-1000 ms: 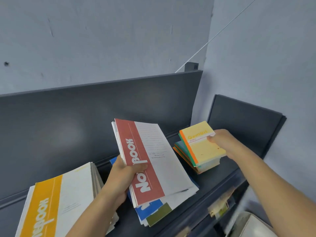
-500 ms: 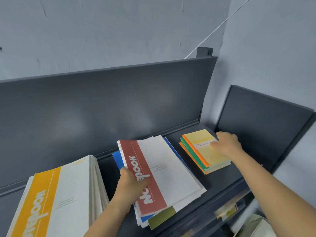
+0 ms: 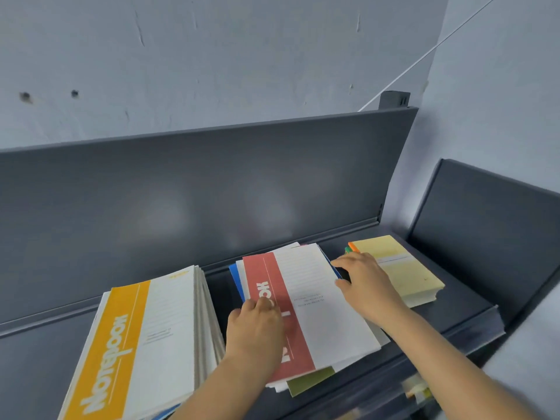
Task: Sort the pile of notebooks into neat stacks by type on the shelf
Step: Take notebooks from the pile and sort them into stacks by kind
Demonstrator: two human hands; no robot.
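Observation:
On the dark shelf [image 3: 448, 322] the middle pile is topped by a red-striped notebook [image 3: 315, 304], with blue, white and olive covers poking out beneath it. My left hand [image 3: 257, 331] rests palm down on the red stripe at the pile's left edge, its fingers lying on the cover. At the pile's right edge my right hand [image 3: 366, 286] touches the paper with spread fingers. Just right of that hand lies a stack of small yellow notebooks [image 3: 406, 268]. On the left a tall stack of yellow-striped notebooks [image 3: 142, 344] leans.
The shelf's grey back panel [image 3: 212, 192] rises behind the stacks and a side panel [image 3: 491, 225] closes the right end. Blurred items sit on a lower shelf [image 3: 418, 389] below the front lip. Bare shelf shows at the far left.
My left hand lowered the red-striped notebooks onto the middle pile. My right hand left the small yellow stack and moved left to the middle pile's right edge.

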